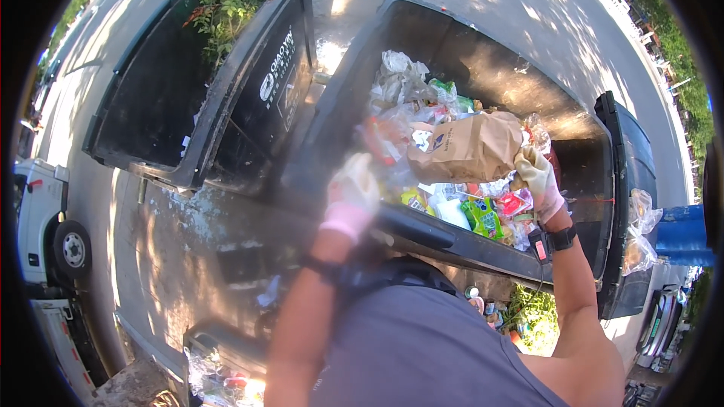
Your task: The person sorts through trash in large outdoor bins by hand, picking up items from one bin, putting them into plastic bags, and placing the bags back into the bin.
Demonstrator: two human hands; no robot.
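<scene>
My right hand [538, 181], in a pale glove with a pink cuff, is closed on the right end of a brown paper bag [475, 147]. The bag lies tilted over the rubbish in a large dark bin [498, 49]. My left hand [352, 194], gloved the same way, is smeared by motion at the bin's near left rim, so its fingers cannot be made out. Just beyond it is a blurred clear and reddish plastic bag [385, 143]; whether the hand touches it is unclear. Below the paper bag sit a green packet [483, 216] and a red-and-white wrapper [516, 202].
Another black bin [260, 98] stands to the left, with leafy branches [241, 15] in it. At right are a dark lid [632, 158], a hanging clear plastic bag [639, 230] and a blue cylinder [682, 235]. A white truck [45, 218] stands far left. Litter [219, 377] fills a lower-left container.
</scene>
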